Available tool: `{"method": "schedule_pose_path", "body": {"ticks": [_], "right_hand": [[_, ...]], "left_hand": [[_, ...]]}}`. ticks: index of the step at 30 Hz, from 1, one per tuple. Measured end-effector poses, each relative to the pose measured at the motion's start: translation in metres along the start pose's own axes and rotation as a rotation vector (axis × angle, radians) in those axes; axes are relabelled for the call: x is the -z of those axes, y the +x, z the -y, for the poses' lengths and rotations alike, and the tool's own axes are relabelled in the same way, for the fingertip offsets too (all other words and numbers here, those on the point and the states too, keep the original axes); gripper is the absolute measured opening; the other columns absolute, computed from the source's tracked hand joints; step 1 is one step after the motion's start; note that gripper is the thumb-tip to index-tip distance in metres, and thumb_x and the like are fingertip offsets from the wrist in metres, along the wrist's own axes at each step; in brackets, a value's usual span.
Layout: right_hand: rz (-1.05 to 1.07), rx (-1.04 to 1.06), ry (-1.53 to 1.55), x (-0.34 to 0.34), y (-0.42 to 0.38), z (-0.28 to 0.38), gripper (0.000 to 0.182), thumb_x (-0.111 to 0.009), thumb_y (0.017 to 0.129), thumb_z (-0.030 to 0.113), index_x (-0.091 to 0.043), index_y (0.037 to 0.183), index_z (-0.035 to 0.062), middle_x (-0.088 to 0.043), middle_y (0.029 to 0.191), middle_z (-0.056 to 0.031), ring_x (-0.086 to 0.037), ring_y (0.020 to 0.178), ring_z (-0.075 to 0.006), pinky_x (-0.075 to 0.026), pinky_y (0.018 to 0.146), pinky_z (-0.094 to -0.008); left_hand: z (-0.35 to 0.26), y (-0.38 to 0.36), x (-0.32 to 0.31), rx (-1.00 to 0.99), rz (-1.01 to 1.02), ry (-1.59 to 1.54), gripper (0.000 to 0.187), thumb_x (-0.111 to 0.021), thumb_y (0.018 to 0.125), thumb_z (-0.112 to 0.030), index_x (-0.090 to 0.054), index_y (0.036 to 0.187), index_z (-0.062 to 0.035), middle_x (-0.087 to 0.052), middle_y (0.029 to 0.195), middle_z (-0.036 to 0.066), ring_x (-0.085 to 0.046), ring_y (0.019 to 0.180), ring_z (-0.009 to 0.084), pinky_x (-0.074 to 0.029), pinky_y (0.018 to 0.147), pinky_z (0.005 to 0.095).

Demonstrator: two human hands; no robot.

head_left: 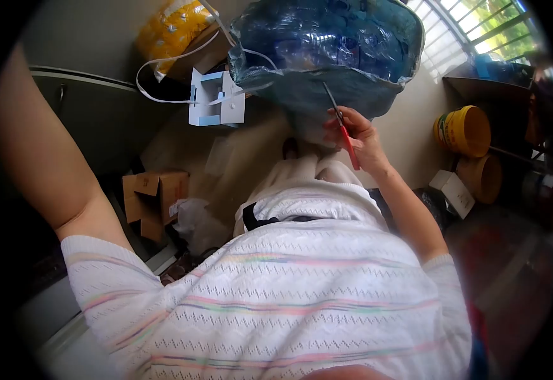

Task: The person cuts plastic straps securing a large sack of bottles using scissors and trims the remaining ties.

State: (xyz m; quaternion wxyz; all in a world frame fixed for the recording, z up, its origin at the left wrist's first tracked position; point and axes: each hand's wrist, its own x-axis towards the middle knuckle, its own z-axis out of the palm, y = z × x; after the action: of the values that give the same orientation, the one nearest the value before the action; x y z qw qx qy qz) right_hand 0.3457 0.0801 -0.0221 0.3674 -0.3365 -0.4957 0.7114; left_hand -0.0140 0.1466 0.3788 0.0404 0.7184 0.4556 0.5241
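Note:
In my right hand [359, 139] is a slim red-handled tool [349, 145] with a dark narrow blade, held between thumb and fingers. Its tip points up and away, overlapping the lower side of a large translucent blue plastic bag [308, 95]. Clear and blue plastic bottles [327, 50] fill the bag's wide mouth. My left arm [54, 152] reaches up at the left, and its hand is out of view. Left of the bag sits an open white and light-blue carton [232, 104], with a white strap [142, 85] looping over it.
A yellow package [175, 31] is at the top left. An opened brown cardboard box [165, 190] and crumpled clear plastic [197, 218] lie on the floor to the left. At the right are a yellow bucket [473, 131], another round container [482, 177] and a white box [452, 192].

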Motion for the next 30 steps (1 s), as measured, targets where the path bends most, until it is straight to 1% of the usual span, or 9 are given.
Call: {"method": "schedule_pose_path", "body": {"ticks": [3, 6, 11, 17, 21, 22, 24, 26, 30], "right_hand": [[-0.084, -0.053, -0.02, 0.015, -0.025, 0.013, 0.038, -0.067, 0.081, 0.007, -0.055, 0.117, 0.0103, -0.063, 0.086, -0.0012, -0.061, 0.067, -0.0086, -0.045, 0.053, -0.0185], [-0.143, -0.071, -0.043, 0.026, -0.045, 0.022, 0.04, -0.065, 0.082, 0.004, -0.053, 0.119, 0.0082, -0.065, 0.089, -0.0067, -0.063, 0.069, -0.0124, -0.046, 0.052, -0.0194], [-0.226, -0.164, -0.013, 0.022, -0.059, 0.037, 0.034, -0.066, 0.083, 0.01, -0.054, 0.116, 0.0061, -0.059, 0.065, -0.0032, -0.057, 0.05, -0.008, -0.042, 0.042, -0.0191], [-0.27, -0.099, 0.064, 0.028, -0.062, 0.046, 0.031, -0.065, 0.084, 0.01, -0.056, 0.114, 0.0062, -0.057, 0.064, -0.0031, -0.053, 0.048, -0.0068, -0.043, 0.042, -0.0195], [-0.327, -0.063, 0.096, 0.027, -0.05, 0.052, 0.03, -0.064, 0.084, 0.009, -0.056, 0.113, 0.005, -0.056, 0.064, -0.0026, -0.051, 0.046, -0.0066, -0.041, 0.042, -0.0199], [-0.329, -0.062, 0.106, 0.027, -0.048, 0.05, 0.032, -0.065, 0.084, 0.01, -0.056, 0.114, 0.0063, -0.057, 0.065, -0.0023, -0.052, 0.047, -0.0062, -0.042, 0.043, -0.0198], [-0.325, -0.076, 0.116, 0.024, -0.046, 0.044, 0.032, -0.066, 0.084, 0.011, -0.056, 0.113, 0.0062, -0.056, 0.065, -0.0015, -0.051, 0.047, -0.0057, -0.042, 0.043, -0.0195], [-0.312, -0.124, 0.097, 0.017, -0.047, 0.041, 0.031, -0.067, 0.083, 0.012, -0.057, 0.112, 0.0058, -0.056, 0.064, -0.0008, -0.05, 0.047, -0.0052, -0.041, 0.042, -0.0191], [-0.255, -0.224, 0.083, 0.0, -0.046, 0.035, 0.032, -0.069, 0.082, 0.015, -0.058, 0.11, 0.004, -0.056, 0.064, -0.0005, -0.05, 0.049, -0.005, -0.041, 0.042, -0.0187]], "left_hand": [[-0.014, -0.005, -0.006, 0.008, 0.031, -0.036, 0.02, -0.053, 0.089, -0.017, -0.057, 0.091, 0.0031, -0.056, 0.072, 0.007, -0.051, 0.056, 0.0126, -0.044, 0.048, 0.0247], [-0.026, -0.017, -0.022, 0.031, 0.08, -0.084, 0.02, -0.055, 0.088, -0.017, -0.059, 0.091, 0.0026, -0.057, 0.071, 0.007, -0.051, 0.055, 0.0117, -0.044, 0.047, 0.0242], [-0.055, -0.027, -0.056, 0.064, 0.221, -0.204, 0.019, -0.058, 0.087, -0.017, -0.062, 0.091, 0.0018, -0.059, 0.069, 0.006, -0.052, 0.054, 0.0103, -0.043, 0.046, 0.0233], [-0.074, -0.05, -0.133, 0.181, 0.532, -0.375, 0.019, -0.061, 0.086, -0.017, -0.065, 0.091, 0.0008, -0.061, 0.067, 0.004, -0.052, 0.052, 0.0086, -0.042, 0.044, 0.0223], [-0.033, -0.067, -0.197, 0.25, 0.835, -0.299, 0.019, -0.063, 0.085, -0.017, -0.068, 0.091, 0.0002, -0.063, 0.066, 0.004, -0.052, 0.051, 0.0074, -0.042, 0.043, 0.0216], [-0.01, -0.078, -0.217, 0.209, 0.974, -0.174, 0.017, -0.064, 0.081, -0.016, -0.067, 0.084, 0.0005, -0.063, 0.067, 0.007, -0.058, 0.059, 0.0163, -0.047, 0.053, 0.0298], [0.024, -0.104, -0.245, 0.128, 0.953, -0.145, 0.017, -0.062, 0.083, -0.019, -0.068, 0.09, -0.004, -0.067, 0.081, 0.008, -0.063, 0.069, 0.0147, -0.049, 0.066, 0.0253], [0.052, -0.136, -0.268, 0.013, 1.026, 0.071, 0.026, -0.065, 0.078, -0.016, -0.064, 0.097, 0.0018, -0.066, 0.085, 0.014, -0.064, 0.075, 0.0226, -0.05, 0.071, 0.0291], [0.088, -0.174, -0.283, 0.116, 1.136, 0.198, 0.036, -0.067, 0.068, -0.023, -0.065, 0.098, -0.0013, -0.065, 0.085, 0.017, -0.063, 0.079, 0.0292, -0.049, 0.074, 0.035]]}}
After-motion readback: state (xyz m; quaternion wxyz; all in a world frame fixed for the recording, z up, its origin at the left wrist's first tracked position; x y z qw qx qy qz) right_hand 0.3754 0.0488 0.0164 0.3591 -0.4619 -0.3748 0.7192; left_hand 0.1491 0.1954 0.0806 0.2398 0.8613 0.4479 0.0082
